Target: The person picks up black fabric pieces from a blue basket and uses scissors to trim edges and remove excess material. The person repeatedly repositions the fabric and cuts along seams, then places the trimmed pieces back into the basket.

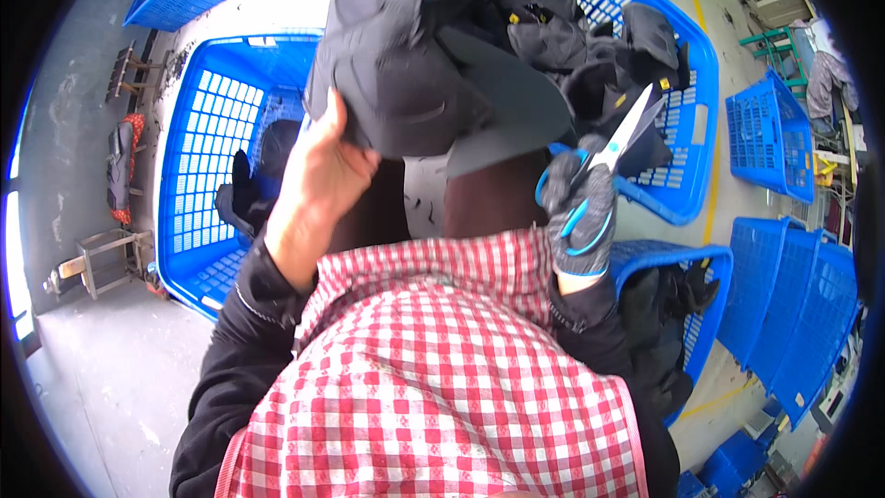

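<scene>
My bare left hand is closed on the lower left edge of a black padded fabric piece, thumb on its face. Rounded, stitched-looking panels show on this piece, and a smooth dark flap spreads from its right side above my knees. In my right hand, covered by a grey knit glove, is a pair of scissors with light blue handles. Their blades point up and to the right, slightly apart, away from the fabric. Part of the scissor handles is hidden by the gloved fingers.
A blue basket heaped with black pieces stands ahead to the right. Another blue basket at left holds a few dark pieces; a third sits by my right elbow. More blue crates stand farther right. A small wooden stool is at left.
</scene>
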The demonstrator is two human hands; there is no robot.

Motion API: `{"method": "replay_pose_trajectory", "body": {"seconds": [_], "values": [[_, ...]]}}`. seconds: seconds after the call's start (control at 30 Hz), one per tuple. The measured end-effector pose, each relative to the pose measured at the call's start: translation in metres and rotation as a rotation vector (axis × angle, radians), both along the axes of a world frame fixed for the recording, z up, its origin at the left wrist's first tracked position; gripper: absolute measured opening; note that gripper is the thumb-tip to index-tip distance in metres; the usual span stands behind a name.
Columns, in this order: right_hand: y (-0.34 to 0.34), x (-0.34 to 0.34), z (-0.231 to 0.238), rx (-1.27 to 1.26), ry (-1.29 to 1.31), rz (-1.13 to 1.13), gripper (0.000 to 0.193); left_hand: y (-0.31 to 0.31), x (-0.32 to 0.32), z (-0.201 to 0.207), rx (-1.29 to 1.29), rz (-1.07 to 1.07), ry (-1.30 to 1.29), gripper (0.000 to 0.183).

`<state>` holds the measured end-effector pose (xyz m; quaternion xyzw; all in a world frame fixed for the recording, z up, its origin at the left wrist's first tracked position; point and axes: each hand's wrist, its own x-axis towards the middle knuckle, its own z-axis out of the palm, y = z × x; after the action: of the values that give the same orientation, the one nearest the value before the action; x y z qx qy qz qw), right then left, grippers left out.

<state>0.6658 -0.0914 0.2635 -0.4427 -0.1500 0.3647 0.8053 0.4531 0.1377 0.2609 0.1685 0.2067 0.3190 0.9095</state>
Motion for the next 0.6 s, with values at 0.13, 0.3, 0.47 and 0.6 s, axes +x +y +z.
{"method": "replay_pose_trajectory", "body": {"seconds": [0.13, 0.3, 0.47, 0.6], "values": [[-0.001, -0.005, 0.015, 0.010, 0.204, -0.084, 0.035, -0.082, -0.035, -0.029, -0.455, -0.096, 0.008, 0.048], [0.012, -0.021, -0.049, -0.353, -0.351, 0.097, 0.046, -0.052, -0.069, -0.054, -0.241, -0.524, 0.208, 0.050], [0.025, -0.013, -0.066, -0.193, -0.038, 0.209, 0.025, -0.028, -0.032, 0.041, 1.703, -0.367, 0.629, 0.012], [0.028, -0.026, -0.052, -0.222, -0.035, 0.201, 0.024, 0.042, 0.076, 0.085, 2.560, 0.345, 0.971, 0.046]]}}
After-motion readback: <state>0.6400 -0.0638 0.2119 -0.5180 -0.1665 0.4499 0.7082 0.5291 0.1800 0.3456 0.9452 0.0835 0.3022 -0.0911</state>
